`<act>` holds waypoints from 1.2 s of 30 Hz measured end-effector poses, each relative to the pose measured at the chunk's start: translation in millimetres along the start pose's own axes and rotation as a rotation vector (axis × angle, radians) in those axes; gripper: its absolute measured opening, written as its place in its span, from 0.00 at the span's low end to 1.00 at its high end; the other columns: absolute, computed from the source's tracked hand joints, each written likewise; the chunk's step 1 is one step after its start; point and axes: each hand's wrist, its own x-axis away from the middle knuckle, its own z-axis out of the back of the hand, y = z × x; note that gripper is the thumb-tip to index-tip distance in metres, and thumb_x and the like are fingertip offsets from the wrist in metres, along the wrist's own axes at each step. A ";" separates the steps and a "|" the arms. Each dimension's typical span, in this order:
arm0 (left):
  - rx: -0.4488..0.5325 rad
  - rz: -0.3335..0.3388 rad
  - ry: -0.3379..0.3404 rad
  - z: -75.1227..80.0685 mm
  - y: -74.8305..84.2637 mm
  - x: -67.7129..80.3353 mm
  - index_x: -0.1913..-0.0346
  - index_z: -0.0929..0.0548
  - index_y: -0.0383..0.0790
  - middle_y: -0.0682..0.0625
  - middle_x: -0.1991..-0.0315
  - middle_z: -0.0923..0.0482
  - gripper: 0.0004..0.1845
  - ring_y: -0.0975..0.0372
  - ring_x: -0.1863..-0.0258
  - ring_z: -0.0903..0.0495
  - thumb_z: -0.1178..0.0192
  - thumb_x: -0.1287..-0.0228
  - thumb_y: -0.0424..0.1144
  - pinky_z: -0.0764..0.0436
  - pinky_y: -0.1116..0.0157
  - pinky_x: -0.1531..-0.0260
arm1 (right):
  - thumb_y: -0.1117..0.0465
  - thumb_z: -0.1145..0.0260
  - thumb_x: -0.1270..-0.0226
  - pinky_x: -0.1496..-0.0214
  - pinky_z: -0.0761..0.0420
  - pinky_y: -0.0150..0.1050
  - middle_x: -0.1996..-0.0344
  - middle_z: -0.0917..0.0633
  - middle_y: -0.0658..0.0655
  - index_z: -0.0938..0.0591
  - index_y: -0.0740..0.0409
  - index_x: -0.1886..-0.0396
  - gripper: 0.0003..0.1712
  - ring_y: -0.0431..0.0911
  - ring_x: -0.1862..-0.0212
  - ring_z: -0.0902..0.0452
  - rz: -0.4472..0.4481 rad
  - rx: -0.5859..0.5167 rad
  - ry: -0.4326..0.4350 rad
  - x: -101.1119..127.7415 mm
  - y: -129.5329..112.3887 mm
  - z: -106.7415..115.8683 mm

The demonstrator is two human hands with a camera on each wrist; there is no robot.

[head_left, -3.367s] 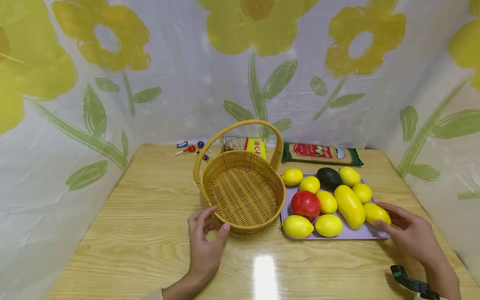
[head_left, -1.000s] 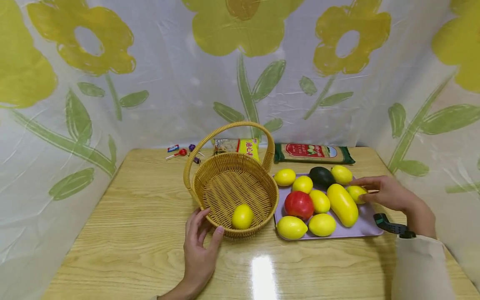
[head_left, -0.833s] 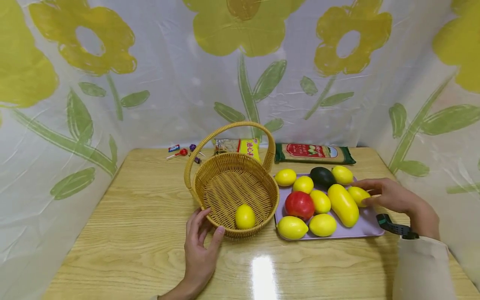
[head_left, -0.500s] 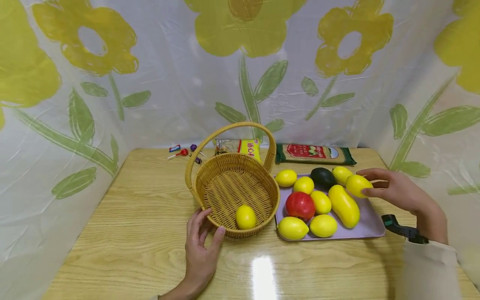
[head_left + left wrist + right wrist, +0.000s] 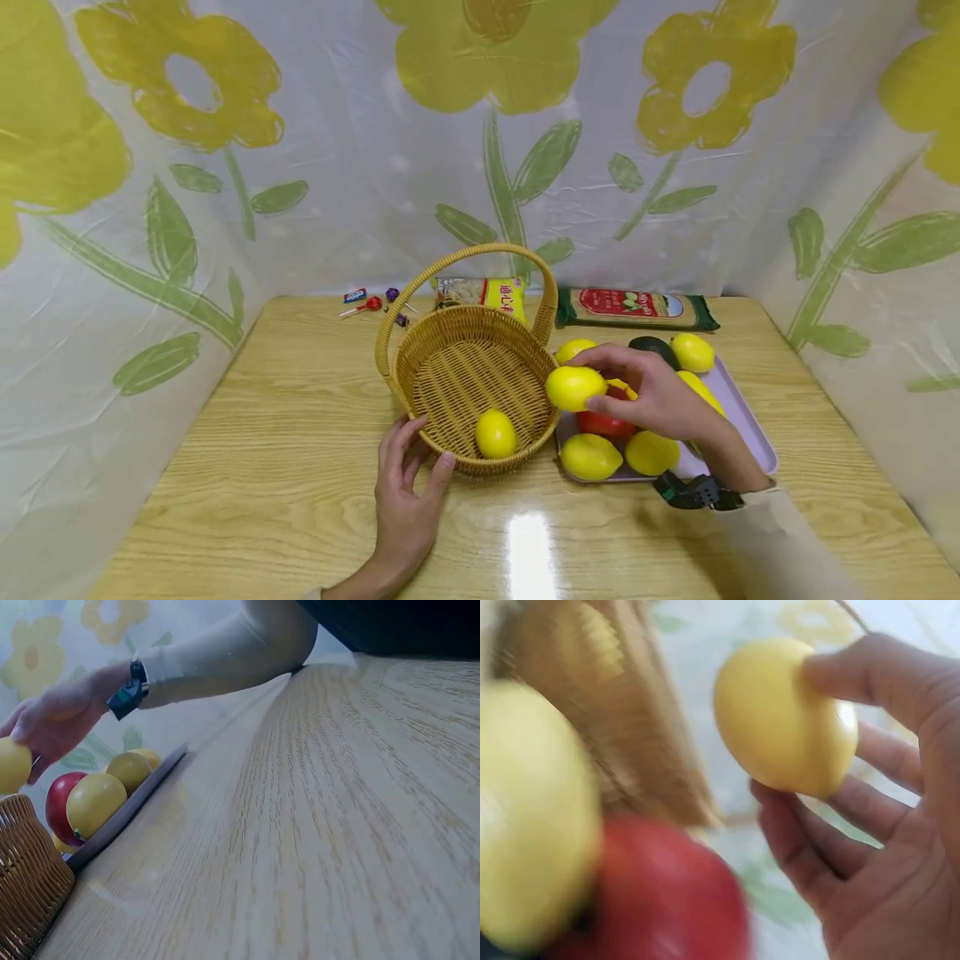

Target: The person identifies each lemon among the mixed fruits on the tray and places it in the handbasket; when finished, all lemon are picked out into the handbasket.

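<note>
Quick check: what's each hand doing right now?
Left hand: open, fingers resting against the wicker basket rim.
Right hand: holding a yellow lemon beside the basket.

Wooden table (image 5: 285, 467), glossy light grain, carries a wicker basket (image 5: 480, 379) at centre, a lilac tray (image 5: 750, 429) just beside it on the right, two flat food packets (image 5: 637, 308) along the back edge, and small items, probably wrapped sweets (image 5: 371, 302), back left.

Left of the basket (image 5: 480, 392) the tabletop (image 5: 285, 450) lies open, while its arched handle (image 5: 465, 258) spans overhead and the crowded fruit tray (image 5: 742, 417) presses its right side.
</note>
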 end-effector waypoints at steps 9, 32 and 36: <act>0.007 -0.005 -0.008 -2.8 0.5 0.6 0.24 0.28 0.35 0.36 0.17 0.45 0.30 0.35 0.24 0.32 0.33 0.24 0.26 0.26 0.73 0.24 | 0.56 0.24 0.23 0.35 0.12 0.42 0.28 0.16 0.47 0.18 0.43 0.26 0.29 0.45 0.30 0.19 0.101 0.185 -0.080 -10.2 -17.6 -55.0; 0.006 0.005 -0.017 -0.4 -1.2 0.2 0.23 0.29 0.33 0.35 0.17 0.46 0.30 0.36 0.23 0.34 0.34 0.24 0.26 0.27 0.75 0.24 | 0.73 0.30 0.24 0.37 0.15 0.24 0.39 0.10 0.46 0.16 0.68 0.33 0.21 0.34 0.40 0.13 -0.067 0.059 0.273 31.5 32.4 68.6; 0.001 0.011 -0.012 -0.5 -0.4 -0.3 0.24 0.28 0.36 0.35 0.17 0.45 0.29 0.36 0.24 0.32 0.34 0.24 0.26 0.27 0.74 0.24 | 0.71 0.32 0.20 0.41 0.15 0.22 0.40 0.10 0.43 0.18 0.70 0.31 0.21 0.33 0.42 0.12 -0.158 0.022 0.399 52.9 59.0 94.3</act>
